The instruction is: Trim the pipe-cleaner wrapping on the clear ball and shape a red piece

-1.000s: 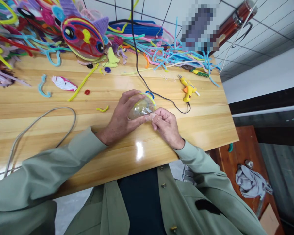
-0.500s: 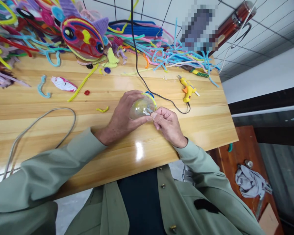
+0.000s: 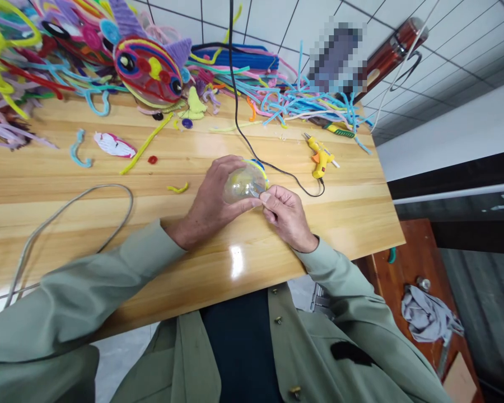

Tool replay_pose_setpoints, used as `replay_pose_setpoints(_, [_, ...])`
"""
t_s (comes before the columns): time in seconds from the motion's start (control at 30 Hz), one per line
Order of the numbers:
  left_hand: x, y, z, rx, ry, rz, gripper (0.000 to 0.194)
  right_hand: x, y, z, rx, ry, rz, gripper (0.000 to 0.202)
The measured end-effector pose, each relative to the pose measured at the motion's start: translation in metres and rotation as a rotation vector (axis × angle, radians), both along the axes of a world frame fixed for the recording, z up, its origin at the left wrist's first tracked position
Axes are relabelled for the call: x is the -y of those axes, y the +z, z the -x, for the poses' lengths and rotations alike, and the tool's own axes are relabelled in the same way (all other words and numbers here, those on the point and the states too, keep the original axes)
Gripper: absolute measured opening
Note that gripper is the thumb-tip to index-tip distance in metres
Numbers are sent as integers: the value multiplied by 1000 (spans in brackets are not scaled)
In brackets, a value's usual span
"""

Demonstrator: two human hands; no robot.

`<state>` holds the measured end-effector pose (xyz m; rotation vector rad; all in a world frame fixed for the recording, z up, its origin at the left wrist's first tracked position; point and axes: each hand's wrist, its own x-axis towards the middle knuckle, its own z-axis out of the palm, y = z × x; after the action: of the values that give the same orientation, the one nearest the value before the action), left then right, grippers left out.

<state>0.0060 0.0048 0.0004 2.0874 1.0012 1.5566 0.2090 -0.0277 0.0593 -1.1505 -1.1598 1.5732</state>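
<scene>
A clear rounded plastic piece (image 3: 238,183) with a yellow and blue rim is held above the wooden table (image 3: 344,215). My left hand (image 3: 212,198) wraps round its left side, thumb along the near edge. At its right edge, my right hand (image 3: 286,214) pinches a small thin greyish blade-like piece (image 3: 256,190) that lies against the plastic; its lower end is hidden by the fingers. Right of the hands rests a yellow glue gun (image 3: 320,157). A short yellow strip (image 3: 178,188) lies to the left.
Colourful pipe cleaners (image 3: 273,101) and a decorated fish-like figure (image 3: 149,70) line the back. A black cable (image 3: 236,106) runs behind my hands to the glue gun. A grey cable (image 3: 67,204) loops at left. A red flask (image 3: 392,53) stands at back right.
The view has shifted slightly, so the table items appear a little displaced. Both hands keep nearly the same hold; the thin piece appears slightly more tilted.
</scene>
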Motion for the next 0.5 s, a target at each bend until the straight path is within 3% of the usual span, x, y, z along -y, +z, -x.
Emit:
replay_pose_setpoints(0.23, [-3,-2,2,17,-66,11,71,-3,0,-9,63,49,-20,54])
replay_pose_setpoints(0.5, [2,4,0,36,-30,22,62,5,-7,5,53,-85,-51,60])
